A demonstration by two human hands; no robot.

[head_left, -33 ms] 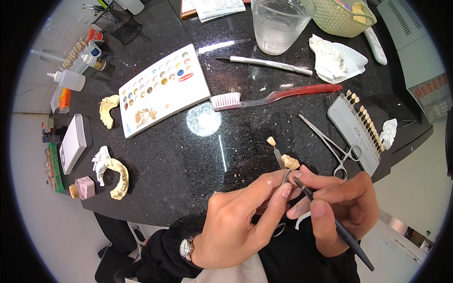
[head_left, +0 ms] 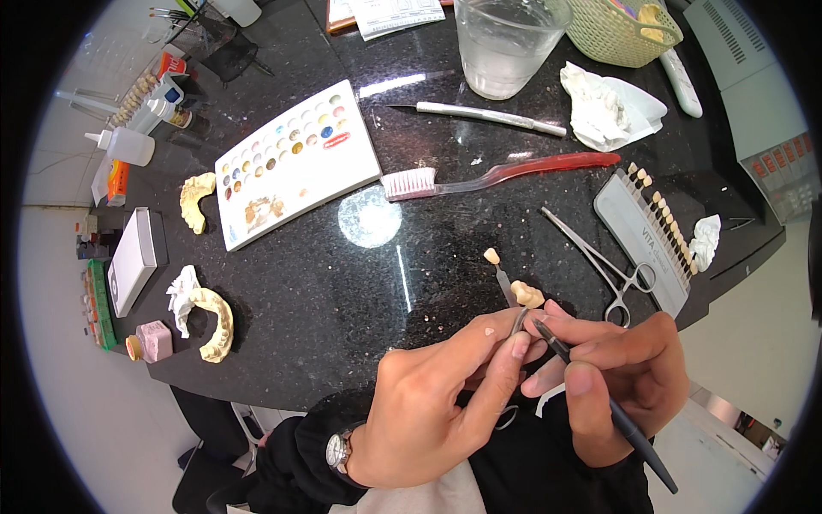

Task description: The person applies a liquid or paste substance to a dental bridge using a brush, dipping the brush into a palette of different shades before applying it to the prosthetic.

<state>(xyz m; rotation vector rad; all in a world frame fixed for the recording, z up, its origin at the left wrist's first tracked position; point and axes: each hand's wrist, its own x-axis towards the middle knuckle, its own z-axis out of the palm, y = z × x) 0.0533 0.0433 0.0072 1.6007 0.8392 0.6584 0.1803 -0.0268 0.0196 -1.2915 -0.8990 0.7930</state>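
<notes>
Currently, your left hand [head_left: 432, 398] is pinching a silver metal instrument [head_left: 520, 320] beside a cream tooth-shaped piece [head_left: 527, 295]. Your right hand [head_left: 640, 368] is gripping a slim, dark, pen-shaped tool [head_left: 635, 436].

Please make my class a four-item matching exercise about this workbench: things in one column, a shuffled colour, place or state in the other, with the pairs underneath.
Things
1. left hand
2. dark pen-shaped tool
3. toothbrush
4. palette

Descriptions
A. white and slab-shaped
B. in the grip of the right hand
C. red-handled, lying on the dark table
D. has a watch at its wrist

Right pairs: 1-D, 2-B, 3-C, 4-A
</notes>
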